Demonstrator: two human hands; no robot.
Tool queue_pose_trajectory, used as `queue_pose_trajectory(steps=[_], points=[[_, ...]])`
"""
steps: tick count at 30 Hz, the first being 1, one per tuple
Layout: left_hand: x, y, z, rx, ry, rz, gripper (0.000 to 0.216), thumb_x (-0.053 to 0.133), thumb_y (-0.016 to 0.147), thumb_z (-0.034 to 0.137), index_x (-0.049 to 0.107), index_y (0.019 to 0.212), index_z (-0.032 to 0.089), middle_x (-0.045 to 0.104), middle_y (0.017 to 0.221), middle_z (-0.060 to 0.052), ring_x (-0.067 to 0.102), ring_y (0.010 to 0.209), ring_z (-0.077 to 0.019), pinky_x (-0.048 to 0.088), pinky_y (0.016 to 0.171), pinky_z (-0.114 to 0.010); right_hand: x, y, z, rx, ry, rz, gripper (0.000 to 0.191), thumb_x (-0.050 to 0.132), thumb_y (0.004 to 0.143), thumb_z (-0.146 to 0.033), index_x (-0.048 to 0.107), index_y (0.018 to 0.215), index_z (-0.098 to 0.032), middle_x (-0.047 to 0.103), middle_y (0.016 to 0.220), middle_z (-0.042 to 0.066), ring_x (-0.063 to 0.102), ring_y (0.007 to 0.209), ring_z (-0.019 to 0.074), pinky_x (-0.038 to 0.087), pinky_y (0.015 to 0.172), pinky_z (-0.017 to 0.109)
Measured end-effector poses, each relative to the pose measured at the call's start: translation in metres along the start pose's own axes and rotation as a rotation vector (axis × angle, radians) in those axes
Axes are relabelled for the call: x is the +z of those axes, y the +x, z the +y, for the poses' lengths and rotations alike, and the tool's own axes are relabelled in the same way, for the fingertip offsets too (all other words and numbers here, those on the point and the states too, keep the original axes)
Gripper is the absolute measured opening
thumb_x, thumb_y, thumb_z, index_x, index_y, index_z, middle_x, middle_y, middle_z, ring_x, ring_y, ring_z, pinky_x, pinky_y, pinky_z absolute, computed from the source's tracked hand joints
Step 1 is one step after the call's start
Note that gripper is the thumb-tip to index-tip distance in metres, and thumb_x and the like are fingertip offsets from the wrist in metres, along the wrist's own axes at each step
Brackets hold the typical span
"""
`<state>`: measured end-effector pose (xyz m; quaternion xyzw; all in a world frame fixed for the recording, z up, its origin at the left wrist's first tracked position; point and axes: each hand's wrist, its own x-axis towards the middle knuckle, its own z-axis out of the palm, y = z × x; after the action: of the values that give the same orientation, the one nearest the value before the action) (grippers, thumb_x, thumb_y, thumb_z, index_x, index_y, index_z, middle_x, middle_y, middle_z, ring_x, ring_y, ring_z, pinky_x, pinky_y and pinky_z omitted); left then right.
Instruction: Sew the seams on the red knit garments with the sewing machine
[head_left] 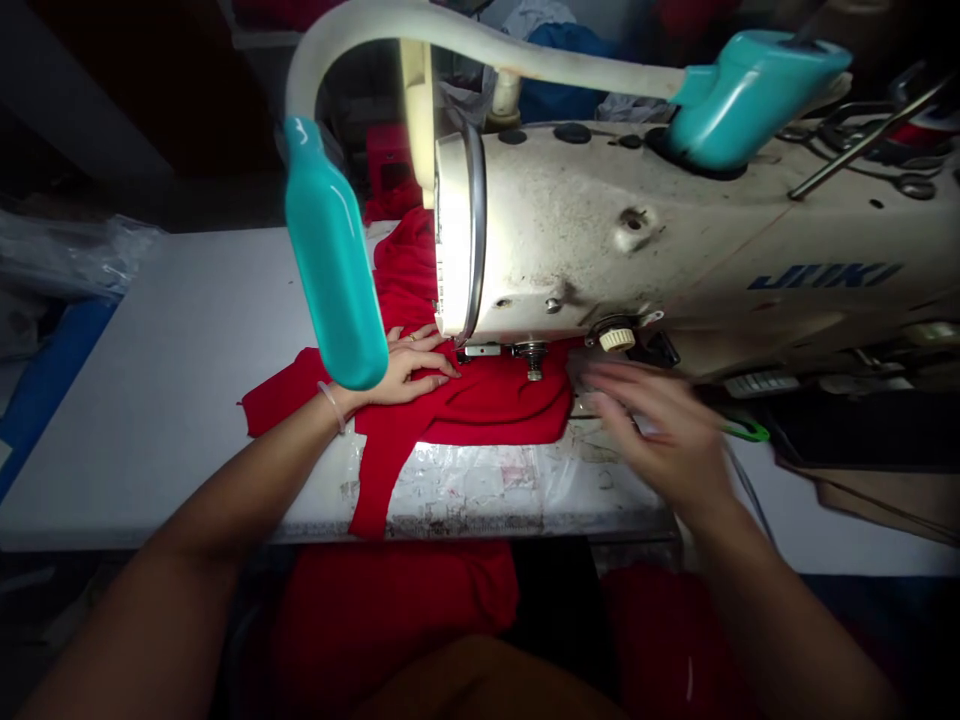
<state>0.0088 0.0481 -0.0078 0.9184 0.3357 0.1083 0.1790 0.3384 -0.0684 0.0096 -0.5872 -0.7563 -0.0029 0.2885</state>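
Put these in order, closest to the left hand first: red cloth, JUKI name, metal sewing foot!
1. Red cloth, under the left hand.
2. Presser foot, right of the hand.
3. JUKI name, far right on the sewing machine.

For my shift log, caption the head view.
Left hand presses red fabric by a Juki sewing machine; right hand blurred beside it.

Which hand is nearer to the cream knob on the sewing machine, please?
Right: the right hand is below the cream knob; the left hand rests farther left on red fabric.
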Motion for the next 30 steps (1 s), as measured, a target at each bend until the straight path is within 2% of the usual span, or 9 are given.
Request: queue_pose_trajectory(steps=[1,3,7,10,13,20,24,27,30], points=[[0.0,-0.001,0.0,0.015,-0.005,-0.017,0.03,0.05,0.098,0.037,0.073,0.113,0.025,0.068,0.121,-0.009,0.06,0.118,-0.0271,0.036,0.11,-0.049,-0.017,-0.016,0.019,0.078,-0.02,0.241,0.03,0.05,0.095,-0.034,0.071,0.117,-0.029,0.07,0.104,0.011,0.066,0.104,0.03,0.053,0.092,0.047],[0.0,-0.002,0.001,0.035,-0.018,-0.04,0.03,0.048,0.099,0.036,0.072,0.114,0.026,0.068,0.118,-0.008,0.06,0.116,-0.0268,0.034,0.11,-0.051,-0.045,-0.039,0.062,0.235,-0.189,0.45,0.036,0.049,0.095,-0.036,0.066,0.127,-0.036,0.07,0.108,0.011,0.064,0.109,0.0351,0.05,0.092,0.054],[0.001,-0.001,0.002,0.032,-0.031,-0.027,0.028,0.051,0.098,0.034,0.073,0.113,0.026,0.069,0.115,-0.008,0.06,0.115,-0.0269,0.034,0.11,-0.051,-0.058,-0.055,0.128,0.217,-0.339,0.466,0.046,0.043,0.096,-0.049,0.068,0.127,-0.028,0.072,0.102,0.015,0.066,0.105,0.0399,0.051,0.082,0.056],[0.001,0.0,0.002,0.019,-0.032,-0.015,0.027,0.052,0.097,0.033,0.073,0.113,0.027,0.069,0.115,-0.008,0.06,0.115,-0.0265,0.034,0.11,-0.051,-0.049,-0.055,0.131,0.201,-0.402,0.407,0.049,0.038,0.098,-0.047,0.069,0.127,-0.022,0.072,0.098,0.019,0.068,0.097,0.0384,0.052,0.077,0.053],[0.001,0.0,0.002,0.009,-0.035,-0.004,0.026,0.053,0.097,0.033,0.073,0.112,0.027,0.068,0.116,-0.008,0.059,0.115,-0.0261,0.034,0.11,-0.052,-0.047,-0.055,0.114,0.251,-0.407,0.213,0.046,0.036,0.099,-0.036,0.06,0.138,-0.026,0.07,0.109,0.017,0.065,0.106,0.0398,0.052,0.081,0.054],[0.002,-0.003,0.005,0.024,-0.014,0.053,0.029,0.051,0.097,0.032,0.075,0.112,0.027,0.06,0.118,-0.009,0.054,0.119,-0.0285,0.035,0.108,-0.049,-0.064,-0.05,0.091,0.232,-0.379,0.191,0.046,0.046,0.095,-0.027,0.056,0.141,-0.027,0.067,0.112,0.018,0.057,0.118,0.0477,0.047,0.092,0.065],[0.0,0.002,0.003,0.031,0.045,0.126,0.029,0.051,0.095,0.032,0.077,0.108,0.025,0.062,0.107,-0.008,0.055,0.112,-0.0264,0.038,0.103,-0.044,-0.039,-0.042,0.021,0.076,-0.303,0.339,0.035,0.054,0.091,-0.02,0.067,0.122,-0.029,0.069,0.102,0.014,0.064,0.104,0.0421,0.049,0.089,0.064],[-0.002,0.007,0.001,0.024,0.052,0.146,0.03,0.051,0.093,0.031,0.077,0.104,0.022,0.065,0.099,-0.008,0.058,0.104,-0.025,0.043,0.095,-0.041,0.006,-0.026,-0.052,-0.101,0.157,0.045,0.031,0.053,0.095,-0.023,0.063,0.125,-0.024,0.069,0.114,0.01,0.066,0.106,0.0264,0.056,0.092,0.045],[0.0,0.006,0.009,-0.044,-0.007,0.153,0.032,0.049,0.092,0.027,0.076,0.106,0.017,0.066,0.095,-0.008,0.061,0.098,-0.0229,0.047,0.088,-0.037,0.047,0.0,-0.094,-0.172,0.187,-0.305,0.046,0.048,0.099,-0.04,0.053,0.139,-0.018,0.056,0.14,0.014,0.052,0.129,0.0299,0.05,0.102,0.052]])
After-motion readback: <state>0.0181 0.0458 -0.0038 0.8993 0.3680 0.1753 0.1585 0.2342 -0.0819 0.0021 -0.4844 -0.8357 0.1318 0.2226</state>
